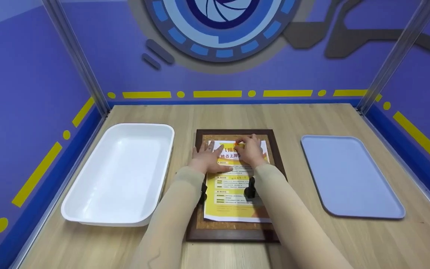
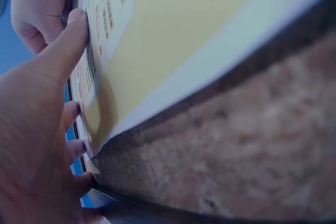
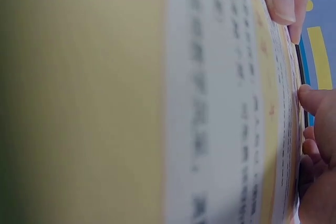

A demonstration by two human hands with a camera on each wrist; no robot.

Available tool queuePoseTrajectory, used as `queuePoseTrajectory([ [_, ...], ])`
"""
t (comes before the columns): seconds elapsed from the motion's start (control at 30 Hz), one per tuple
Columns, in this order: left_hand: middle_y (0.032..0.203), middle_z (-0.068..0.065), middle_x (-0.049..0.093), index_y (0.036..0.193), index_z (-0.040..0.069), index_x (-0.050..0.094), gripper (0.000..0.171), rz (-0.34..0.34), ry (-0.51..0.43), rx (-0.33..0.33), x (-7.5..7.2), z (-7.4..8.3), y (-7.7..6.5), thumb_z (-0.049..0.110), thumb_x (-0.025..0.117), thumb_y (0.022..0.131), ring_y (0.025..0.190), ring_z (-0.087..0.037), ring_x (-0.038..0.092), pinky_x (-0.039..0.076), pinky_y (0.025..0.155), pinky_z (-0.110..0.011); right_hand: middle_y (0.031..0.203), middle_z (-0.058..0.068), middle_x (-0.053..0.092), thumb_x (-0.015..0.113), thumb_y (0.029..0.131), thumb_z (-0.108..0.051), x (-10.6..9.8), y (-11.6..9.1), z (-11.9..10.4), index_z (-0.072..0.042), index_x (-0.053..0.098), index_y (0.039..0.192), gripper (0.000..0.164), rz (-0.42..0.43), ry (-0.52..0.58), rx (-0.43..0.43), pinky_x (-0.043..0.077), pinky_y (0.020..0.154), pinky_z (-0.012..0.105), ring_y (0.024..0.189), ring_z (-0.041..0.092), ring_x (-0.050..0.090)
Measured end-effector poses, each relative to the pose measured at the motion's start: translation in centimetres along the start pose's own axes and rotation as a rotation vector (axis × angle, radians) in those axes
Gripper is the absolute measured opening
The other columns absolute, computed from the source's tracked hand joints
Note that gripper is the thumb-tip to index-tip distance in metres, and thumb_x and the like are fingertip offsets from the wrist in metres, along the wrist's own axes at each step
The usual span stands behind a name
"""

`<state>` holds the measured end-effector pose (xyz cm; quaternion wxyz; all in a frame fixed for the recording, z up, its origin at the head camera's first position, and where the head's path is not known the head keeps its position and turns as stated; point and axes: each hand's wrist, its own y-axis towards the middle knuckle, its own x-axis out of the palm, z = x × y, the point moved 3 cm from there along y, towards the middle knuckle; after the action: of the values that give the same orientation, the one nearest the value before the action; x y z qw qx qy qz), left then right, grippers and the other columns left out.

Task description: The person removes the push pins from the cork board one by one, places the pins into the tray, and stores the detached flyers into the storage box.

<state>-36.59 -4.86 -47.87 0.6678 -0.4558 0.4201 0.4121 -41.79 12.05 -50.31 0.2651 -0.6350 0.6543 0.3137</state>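
A yellow and white printed poster (image 1: 233,209) lies on a cork board (image 1: 215,225) with a dark brown frame (image 1: 233,235). My left hand (image 1: 208,160) rests spread across the poster's upper left, its fingers toward the board's edge. In the left wrist view the left thumb (image 2: 73,40) lies along the sheet. Near the poster's title, my right hand (image 1: 251,151) pinches a small orange-red push pin (image 1: 236,144), mostly hidden by the fingers. Whether its point is in the cork cannot be seen. The poster's lower edge lifts slightly from the cork.
To the left stands a deep white tray (image 1: 116,218). A flat blue-grey tray (image 1: 353,175) lies on the right. Both rest on the wooden table (image 1: 230,116), which has purple-blue panels (image 1: 218,80) around its back and sides.
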Motion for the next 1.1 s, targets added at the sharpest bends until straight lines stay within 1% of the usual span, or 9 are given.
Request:
queuePoseTrajectory([
  [0.17, 0.158, -0.008, 0.004, 0.150, 0.030, 0.016, 0.096, 0.004, -0.001, -0.001, -0.1, 0.1, 0.0, 0.077, 0.050, 0.074, 0.144, -0.035, 0.000, 0.003, 0.112, -0.061, 0.116, 0.005, 0.048, 0.068, 0.086, -0.022, -0.1, 0.1, -0.1, -0.019, 0.067, 0.092, 0.006, 0.038, -0.006, -0.009, 0.039, 0.095, 0.046, 0.110, 0.026, 0.040],
  [0.27, 0.158, -0.009, 0.004, 0.150, 0.030, 0.016, 0.096, 0.009, -0.011, -0.003, -0.1, 0.1, 0.1, 0.077, 0.051, 0.074, 0.144, -0.035, 0.000, 0.002, 0.112, -0.061, 0.112, 0.004, 0.050, 0.068, 0.086, -0.020, -0.3, 0.1, 0.0, -0.018, 0.067, 0.089, 0.004, 0.043, 0.019, -0.022, 0.040, 0.093, 0.044, 0.107, 0.025, 0.042],
  [0.37, 0.158, -0.009, 0.005, 0.151, 0.029, 0.016, 0.097, 0.011, -0.004, -0.003, 0.0, 0.0, 0.1, 0.077, 0.051, 0.074, 0.144, -0.035, 0.000, 0.001, 0.112, -0.060, 0.107, 0.003, 0.055, 0.067, 0.086, -0.017, -0.4, 0.0, 0.2, -0.015, 0.067, 0.089, 0.004, 0.044, 0.080, -0.031, 0.042, 0.092, 0.041, 0.103, 0.022, 0.048],
  [0.5, 0.158, -0.009, 0.005, 0.151, 0.029, 0.016, 0.097, 0.003, 0.000, 0.000, 0.2, 0.0, 0.2, 0.078, 0.050, 0.074, 0.144, -0.035, -0.001, 0.001, 0.112, -0.061, 0.099, 0.004, 0.061, 0.065, 0.087, -0.016, -0.8, -0.1, 0.7, -0.013, 0.067, 0.091, 0.006, 0.056, 0.191, -0.017, 0.047, 0.085, 0.036, 0.093, 0.019, 0.056],
  [0.6, 0.158, -0.009, 0.004, 0.150, 0.030, 0.016, 0.097, -0.007, -0.009, 0.000, 0.2, 0.0, 0.3, 0.077, 0.050, 0.073, 0.144, -0.035, -0.001, 0.001, 0.112, -0.061, 0.094, 0.004, 0.063, 0.064, 0.088, -0.017, -1.0, -0.4, 1.0, -0.012, 0.067, 0.093, 0.008, 0.063, 0.268, 0.013, 0.048, 0.077, 0.031, 0.088, 0.019, 0.057],
  [0.7, 0.158, -0.009, 0.003, 0.151, 0.030, 0.016, 0.097, -0.014, -0.019, 0.000, 0.1, -0.1, 0.2, 0.077, 0.051, 0.073, 0.144, -0.035, -0.002, 0.000, 0.112, -0.061, 0.092, 0.003, 0.063, 0.065, 0.088, -0.018, -1.2, -0.7, 1.1, -0.013, 0.067, 0.093, 0.008, 0.063, 0.331, 0.028, 0.048, 0.072, 0.029, 0.084, 0.018, 0.057],
  [0.8, 0.158, -0.009, 0.003, 0.151, 0.030, 0.015, 0.097, -0.013, -0.024, 0.002, 0.0, -0.1, 0.1, 0.077, 0.051, 0.074, 0.144, -0.035, -0.002, 0.000, 0.112, -0.061, 0.090, 0.003, 0.064, 0.066, 0.087, -0.018, -1.5, -1.0, 0.9, -0.014, 0.068, 0.091, 0.006, 0.064, 0.378, 0.009, 0.048, 0.069, 0.028, 0.082, 0.019, 0.057],
  [0.9, 0.158, -0.009, 0.002, 0.151, 0.030, 0.015, 0.097, -0.008, -0.031, 0.001, 0.0, -0.1, 0.1, 0.076, 0.051, 0.074, 0.144, -0.035, -0.003, -0.001, 0.112, -0.060, 0.091, 0.001, 0.065, 0.067, 0.087, -0.019, -1.9, -1.3, 0.9, -0.015, 0.069, 0.093, 0.007, 0.060, 0.403, -0.010, 0.050, 0.070, 0.029, 0.083, 0.018, 0.059],
  [1.1, 0.158, -0.008, 0.002, 0.150, 0.031, 0.015, 0.096, -0.004, -0.039, -0.007, 0.1, 0.0, 0.0, 0.076, 0.052, 0.074, 0.144, -0.034, -0.003, -0.002, 0.113, -0.059, 0.097, -0.003, 0.067, 0.067, 0.087, -0.020, -2.9, -1.8, 1.4, -0.013, 0.071, 0.104, 0.019, 0.046, 0.410, -0.007, 0.051, 0.080, 0.030, 0.091, 0.015, 0.061],
])
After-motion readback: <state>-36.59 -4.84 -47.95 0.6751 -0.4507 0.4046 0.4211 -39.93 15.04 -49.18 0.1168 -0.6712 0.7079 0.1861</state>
